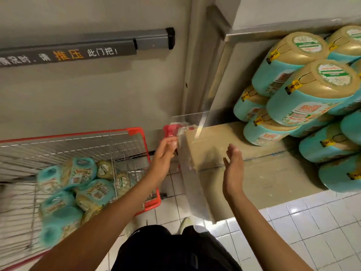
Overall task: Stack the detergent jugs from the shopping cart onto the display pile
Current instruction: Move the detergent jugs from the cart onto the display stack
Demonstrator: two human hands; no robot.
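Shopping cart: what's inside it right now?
Inside the shopping cart lie several teal detergent jugs with gold caps, heaped on their sides. The left forearm covers part of the heap, so the count cannot be told.

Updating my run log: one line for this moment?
left hand open, empty | right hand open, empty | jugs lying in cart | display pile stacked at right | no jug held
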